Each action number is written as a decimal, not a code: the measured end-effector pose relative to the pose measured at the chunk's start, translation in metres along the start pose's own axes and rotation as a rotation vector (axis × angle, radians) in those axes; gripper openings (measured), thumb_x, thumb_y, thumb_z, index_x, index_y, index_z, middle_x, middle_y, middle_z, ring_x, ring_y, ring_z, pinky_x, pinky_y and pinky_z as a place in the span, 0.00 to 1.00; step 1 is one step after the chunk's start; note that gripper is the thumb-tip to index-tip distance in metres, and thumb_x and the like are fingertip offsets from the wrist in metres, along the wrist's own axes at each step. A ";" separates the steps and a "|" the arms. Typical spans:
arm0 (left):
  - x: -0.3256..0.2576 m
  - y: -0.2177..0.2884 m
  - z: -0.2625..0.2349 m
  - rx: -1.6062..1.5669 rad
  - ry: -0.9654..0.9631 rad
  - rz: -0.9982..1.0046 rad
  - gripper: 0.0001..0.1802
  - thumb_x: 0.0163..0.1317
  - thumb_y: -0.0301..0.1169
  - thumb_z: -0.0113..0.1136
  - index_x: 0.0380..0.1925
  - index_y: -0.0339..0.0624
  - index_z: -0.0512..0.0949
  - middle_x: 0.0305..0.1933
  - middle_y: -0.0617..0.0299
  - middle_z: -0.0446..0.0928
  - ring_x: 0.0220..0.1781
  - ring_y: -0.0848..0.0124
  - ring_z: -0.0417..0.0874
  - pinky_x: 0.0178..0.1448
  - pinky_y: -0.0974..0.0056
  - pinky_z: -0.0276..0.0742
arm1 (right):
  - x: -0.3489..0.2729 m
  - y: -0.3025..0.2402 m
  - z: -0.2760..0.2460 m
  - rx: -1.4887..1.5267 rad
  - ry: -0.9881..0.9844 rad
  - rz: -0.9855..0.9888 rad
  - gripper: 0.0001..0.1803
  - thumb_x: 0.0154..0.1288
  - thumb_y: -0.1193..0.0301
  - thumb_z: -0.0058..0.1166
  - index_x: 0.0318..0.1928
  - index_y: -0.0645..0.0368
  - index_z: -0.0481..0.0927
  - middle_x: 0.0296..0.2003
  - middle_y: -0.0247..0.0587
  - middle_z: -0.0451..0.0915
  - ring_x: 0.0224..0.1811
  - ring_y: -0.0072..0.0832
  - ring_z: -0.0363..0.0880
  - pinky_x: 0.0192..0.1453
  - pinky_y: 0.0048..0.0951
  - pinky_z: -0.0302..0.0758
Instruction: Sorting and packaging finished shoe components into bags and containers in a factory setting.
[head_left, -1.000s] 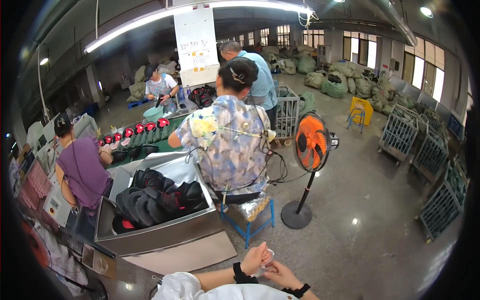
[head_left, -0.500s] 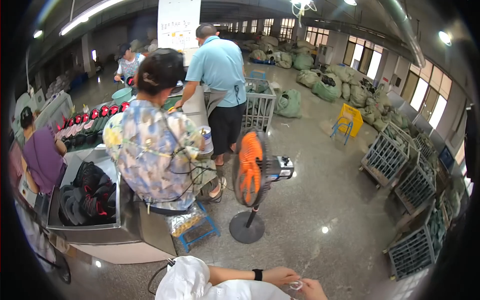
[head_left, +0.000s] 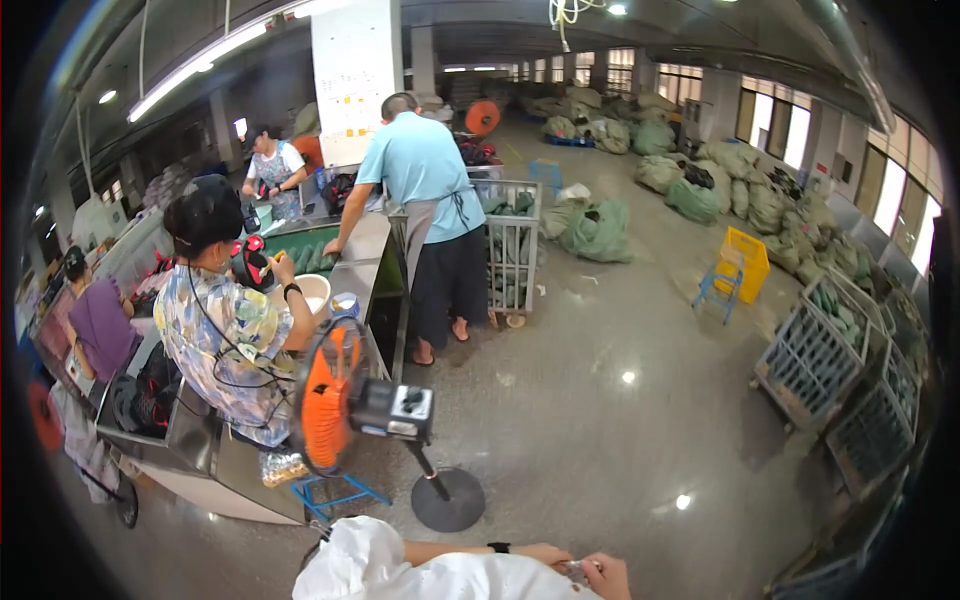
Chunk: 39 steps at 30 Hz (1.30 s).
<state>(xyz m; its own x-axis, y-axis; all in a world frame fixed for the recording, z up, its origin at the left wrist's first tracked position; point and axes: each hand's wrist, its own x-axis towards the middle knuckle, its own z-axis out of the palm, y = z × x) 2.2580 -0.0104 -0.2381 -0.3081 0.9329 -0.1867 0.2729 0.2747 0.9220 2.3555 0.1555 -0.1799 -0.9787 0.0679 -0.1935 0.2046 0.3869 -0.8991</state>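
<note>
Down at the lower edge, both hands meeting over a white cloth bundle (head_left: 400,570) in the lap. Left hand (head_left: 545,553), with a dark band at the wrist, lying along the top of the bundle; grip hidden from this angle, cannot tell whether clenched or slack. Right hand (head_left: 605,577) curled around a small clear crinkly thing (head_left: 574,570), probably a bit of plastic wrap or a tiny packet, pinched at the fingers; too small to say more.

Judging by looks: very light, thin, soft and crushable, likely slippery and prone to slide out of a loose pinch. Best taken at an edge between thumb and forefinger, with the other hand steadying the far end; no force needed.

Ahead, an orange standing fan (head_left: 330,405) on a round base, just beside a blue stool (head_left: 335,493). Past it, a person in a patterned shirt (head_left: 225,340) seated at a long metal worktop (head_left: 365,255), with a white bucket (head_left: 312,295) close by. Farther on, a person in a light blue shirt (head_left: 425,170) leaning on that worktop next to a wire cart (head_left: 512,250). Green sacks (head_left: 595,228) on the grey floor, a yellow crate (head_left: 745,262) well apart to the right.
</note>
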 end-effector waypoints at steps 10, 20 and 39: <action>0.142 -0.047 -0.164 -0.745 0.634 -0.155 0.16 0.67 0.38 0.40 0.40 0.37 0.72 0.31 0.62 0.75 0.33 0.73 0.74 0.40 0.69 0.70 | 0.319 0.021 -0.089 0.245 -0.281 -0.157 0.14 0.57 0.72 0.55 0.42 0.68 0.76 0.29 0.38 0.79 0.30 0.18 0.76 0.33 0.19 0.72; 0.368 -0.063 -0.387 -0.883 0.664 0.045 0.15 0.68 0.35 0.40 0.47 0.39 0.69 0.35 0.66 0.72 0.37 0.78 0.73 0.44 0.71 0.71 | 0.527 0.014 -0.255 0.013 -0.061 0.001 0.08 0.56 0.72 0.51 0.29 0.65 0.80 0.20 0.36 0.79 0.18 0.19 0.73 0.23 0.21 0.68; 0.613 -0.140 -0.783 -0.699 0.924 -0.064 0.07 0.57 0.24 0.57 0.35 0.34 0.74 0.34 0.58 0.78 0.35 0.73 0.78 0.41 0.67 0.74 | 1.113 -0.053 -0.356 -0.385 -0.280 -0.598 0.14 0.57 0.60 0.51 0.31 0.58 0.81 0.26 0.43 0.80 0.28 0.40 0.78 0.31 0.34 0.73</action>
<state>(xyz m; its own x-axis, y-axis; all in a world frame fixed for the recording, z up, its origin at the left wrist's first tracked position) 1.3179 0.3401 -0.2160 -0.9298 0.3171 -0.1871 -0.2417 -0.1422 0.9599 1.2508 0.5381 -0.2076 -0.8708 -0.4699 0.1445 -0.4284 0.5810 -0.6920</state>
